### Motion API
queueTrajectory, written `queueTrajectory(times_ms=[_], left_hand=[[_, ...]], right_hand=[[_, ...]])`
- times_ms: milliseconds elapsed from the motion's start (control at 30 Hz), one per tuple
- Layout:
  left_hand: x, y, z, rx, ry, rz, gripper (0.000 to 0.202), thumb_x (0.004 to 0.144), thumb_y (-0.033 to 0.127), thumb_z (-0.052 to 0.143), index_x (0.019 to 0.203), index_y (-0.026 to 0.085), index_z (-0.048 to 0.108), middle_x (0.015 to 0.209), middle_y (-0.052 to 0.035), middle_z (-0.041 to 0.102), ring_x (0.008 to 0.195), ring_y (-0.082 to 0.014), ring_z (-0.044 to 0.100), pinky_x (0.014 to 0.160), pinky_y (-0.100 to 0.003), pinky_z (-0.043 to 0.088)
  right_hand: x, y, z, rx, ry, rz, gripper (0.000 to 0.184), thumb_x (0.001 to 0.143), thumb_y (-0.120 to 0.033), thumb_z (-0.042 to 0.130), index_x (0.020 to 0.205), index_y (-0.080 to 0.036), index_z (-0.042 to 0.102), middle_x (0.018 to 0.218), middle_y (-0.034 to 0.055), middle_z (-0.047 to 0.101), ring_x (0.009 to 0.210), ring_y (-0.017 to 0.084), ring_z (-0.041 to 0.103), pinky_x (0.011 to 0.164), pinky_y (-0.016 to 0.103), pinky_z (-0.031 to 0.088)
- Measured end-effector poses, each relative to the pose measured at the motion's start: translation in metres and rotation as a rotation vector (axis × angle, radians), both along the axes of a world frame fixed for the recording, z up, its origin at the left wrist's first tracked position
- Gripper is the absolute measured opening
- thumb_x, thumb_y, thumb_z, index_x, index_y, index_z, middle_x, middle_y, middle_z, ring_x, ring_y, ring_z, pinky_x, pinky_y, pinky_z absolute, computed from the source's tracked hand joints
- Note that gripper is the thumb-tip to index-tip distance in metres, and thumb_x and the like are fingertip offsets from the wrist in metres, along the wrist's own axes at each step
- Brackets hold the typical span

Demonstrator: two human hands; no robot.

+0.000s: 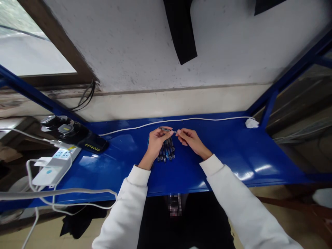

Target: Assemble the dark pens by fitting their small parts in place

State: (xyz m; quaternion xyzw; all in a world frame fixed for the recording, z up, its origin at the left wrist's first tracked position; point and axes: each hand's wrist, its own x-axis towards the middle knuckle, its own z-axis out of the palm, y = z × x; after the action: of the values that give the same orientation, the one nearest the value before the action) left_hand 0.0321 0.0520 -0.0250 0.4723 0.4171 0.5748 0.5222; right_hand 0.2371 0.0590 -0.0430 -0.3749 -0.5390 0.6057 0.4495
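Note:
Over the middle of the blue table (124, 152), my left hand (157, 139) is closed on a slim dark pen (166, 129), held roughly level. From the other side, the fingertips of my right hand (188, 137) pinch the thin end of the pen between thumb and forefinger. Both hands are slightly above the table, with a short gap between them. Beneath and just beside my left hand lies a row of several dark pens (166, 152), some with blue parts. My left hand and wrist partly hide that row.
At the left stand a black EXTRORD device (88, 138) and a white power strip (52, 169) with tangled cables. A white cord (155, 122) runs along the table's back edge to a crumpled white wad (251, 122). Blue frame posts (269, 103) rise at both sides, before the wall (129, 52).

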Motion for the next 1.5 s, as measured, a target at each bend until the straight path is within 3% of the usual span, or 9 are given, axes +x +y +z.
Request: queueTrajectory(times_ms=[133,300,500,700,900,1100,1300,1500], left_hand=[[0.0001,0.0002,0.0009,0.002,-0.002,0.001,0.033,0.076,0.041,0.103,0.099,0.022,0.09,0.079,-0.0025,0.077,0.072,-0.0165,0.064,0.074,-0.032,0.052],[0.0,0.0004,0.0012,0.007,-0.004,0.003,0.033,0.075,0.041,0.104,0.097,0.022,0.09,0.081,-0.0029,0.077,0.073,-0.0164,0.064,0.077,-0.033,0.053],[-0.0005,0.0008,-0.0011,0.003,-0.005,0.01,0.033,0.076,0.041,0.104,0.099,0.023,0.091,0.081,-0.0032,0.078,0.074,-0.0167,0.065,0.076,-0.033,0.053],[-0.0004,0.0004,0.0001,0.007,0.0,-0.004,0.031,0.076,0.041,0.104,0.097,0.023,0.091,0.08,-0.0033,0.078,0.073,-0.0177,0.067,0.077,-0.034,0.055],[-0.0016,0.0011,-0.0009,0.007,-0.015,-0.002,0.034,0.075,0.042,0.104,0.099,0.022,0.091,0.083,-0.0046,0.08,0.074,-0.0175,0.068,0.074,-0.032,0.055],[-0.0024,0.0024,-0.0047,-0.006,-0.018,-0.019,0.031,0.076,0.04,0.104,0.099,0.023,0.092,0.084,-0.0046,0.081,0.073,-0.0172,0.068,0.074,-0.033,0.055],[-0.0026,0.0022,-0.0044,-0.007,-0.04,-0.013,0.029,0.076,0.039,0.104,0.098,0.024,0.093,0.09,-0.0057,0.083,0.075,-0.017,0.066,0.074,-0.033,0.055],[-0.0043,0.0021,-0.0055,0.011,-0.025,-0.035,0.022,0.081,0.037,0.101,0.098,0.025,0.093,0.091,-0.0051,0.082,0.076,-0.0154,0.064,0.076,-0.031,0.053]], right_hand=[[0.0003,0.0001,-0.0008,0.015,0.008,0.0,0.045,0.093,-0.064,0.089,0.093,-0.022,0.073,0.073,-0.0021,0.062,0.058,0.01,0.048,0.051,0.026,0.031],[0.0,-0.0002,0.0004,0.03,-0.035,0.016,0.054,0.102,-0.071,0.074,0.086,-0.02,0.074,0.066,-0.0019,0.058,0.056,0.011,0.046,0.052,0.027,0.031],[0.0002,-0.0006,0.0008,0.018,0.014,-0.018,0.046,0.091,-0.064,0.091,0.094,-0.023,0.072,0.074,-0.0023,0.063,0.058,0.01,0.047,0.052,0.026,0.032],[0.0001,-0.0003,0.0014,0.026,-0.024,-0.003,0.053,0.102,-0.071,0.076,0.084,-0.021,0.074,0.064,-0.0025,0.056,0.054,0.011,0.044,0.051,0.028,0.03],[0.0,-0.0007,0.0026,0.022,0.017,-0.039,0.046,0.09,-0.065,0.091,0.092,-0.023,0.073,0.072,-0.0029,0.061,0.057,0.011,0.046,0.051,0.027,0.032],[0.0001,-0.0007,0.0044,0.029,-0.022,-0.012,0.055,0.101,-0.072,0.076,0.083,-0.02,0.075,0.063,-0.0025,0.055,0.054,0.011,0.043,0.051,0.028,0.03],[-0.0004,-0.0012,0.0033,0.018,0.014,-0.019,0.047,0.089,-0.066,0.092,0.091,-0.023,0.072,0.07,-0.0026,0.062,0.056,0.011,0.046,0.051,0.027,0.031],[0.0004,-0.0027,0.0082,0.039,-0.046,0.048,0.057,0.102,-0.072,0.074,0.079,-0.021,0.074,0.056,-0.0007,0.061,0.05,0.012,0.05,0.052,0.029,0.032]])
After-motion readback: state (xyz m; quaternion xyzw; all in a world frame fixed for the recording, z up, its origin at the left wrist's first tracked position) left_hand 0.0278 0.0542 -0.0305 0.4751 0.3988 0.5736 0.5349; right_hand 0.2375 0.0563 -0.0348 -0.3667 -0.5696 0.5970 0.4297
